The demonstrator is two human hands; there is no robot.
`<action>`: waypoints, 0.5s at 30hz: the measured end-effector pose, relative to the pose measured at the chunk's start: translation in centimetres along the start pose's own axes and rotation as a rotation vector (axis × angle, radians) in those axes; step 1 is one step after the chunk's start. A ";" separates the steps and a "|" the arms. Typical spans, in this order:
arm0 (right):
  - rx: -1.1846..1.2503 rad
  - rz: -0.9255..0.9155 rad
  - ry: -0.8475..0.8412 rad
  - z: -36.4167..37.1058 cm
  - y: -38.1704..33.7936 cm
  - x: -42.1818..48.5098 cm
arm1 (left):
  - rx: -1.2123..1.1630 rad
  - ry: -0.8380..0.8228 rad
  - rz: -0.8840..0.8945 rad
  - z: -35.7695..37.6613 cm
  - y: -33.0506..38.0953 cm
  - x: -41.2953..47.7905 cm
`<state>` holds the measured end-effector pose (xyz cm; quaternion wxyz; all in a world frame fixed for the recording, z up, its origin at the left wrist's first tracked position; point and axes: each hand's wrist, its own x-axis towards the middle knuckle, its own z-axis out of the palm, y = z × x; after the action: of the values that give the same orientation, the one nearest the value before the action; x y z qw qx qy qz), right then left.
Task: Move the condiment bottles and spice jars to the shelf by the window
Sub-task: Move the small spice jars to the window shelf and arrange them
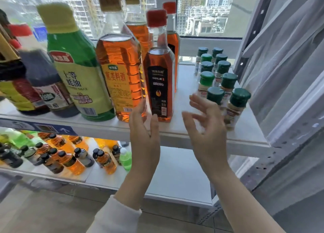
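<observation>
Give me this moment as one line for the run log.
left hand: open, near black-label bottle | right hand: open, beside green-capped spice jars | top shelf: holds both, upright

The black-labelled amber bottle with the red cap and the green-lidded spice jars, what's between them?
Nothing stands between the black-labelled amber bottle and the green-lidded spice jars: the head view shows bare white shelf, with the right hand hovering in front.

Bright window (201, 13) backlight, motion blur, wide-angle warp
</observation>
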<state>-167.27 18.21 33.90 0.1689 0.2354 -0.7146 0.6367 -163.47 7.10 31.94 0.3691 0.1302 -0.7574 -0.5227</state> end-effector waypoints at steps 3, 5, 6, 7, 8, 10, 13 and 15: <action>0.048 0.155 -0.055 2.9 1.1 0.5 | -0.052 -0.124 -0.032 0.0 -1.0 0.8; 0.090 0.220 -0.059 4.1 1.7 0.8 | -0.071 -0.181 -0.036 0.3 -1.5 1.3; 0.119 0.244 -0.060 4.5 1.8 0.9 | -0.091 -0.205 -0.037 0.3 -1.7 1.6; 0.150 0.266 -0.062 4.9 2.0 0.9 | -0.112 -0.226 -0.032 0.3 -1.9 1.8; 0.175 0.280 -0.064 5.2 2.1 0.7 | -0.125 -0.240 -0.019 0.2 -2.2 2.0; 0.213 0.284 -0.060 5.7 2.2 0.5 | -0.147 -0.253 0.000 0.1 -2.6 2.1; 0.250 0.276 -0.032 5.6 2.0 0.2 | -0.207 -0.292 -0.027 -0.1 -2.6 2.0; 0.247 0.269 -0.016 5.3 2.0 0.0 | -0.240 -0.309 -0.032 -0.2 -2.4 2.0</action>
<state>-168.09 13.09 31.52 0.0463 0.1617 -0.6573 0.7346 -165.20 4.78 30.67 0.2527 0.0155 -0.7352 -0.6288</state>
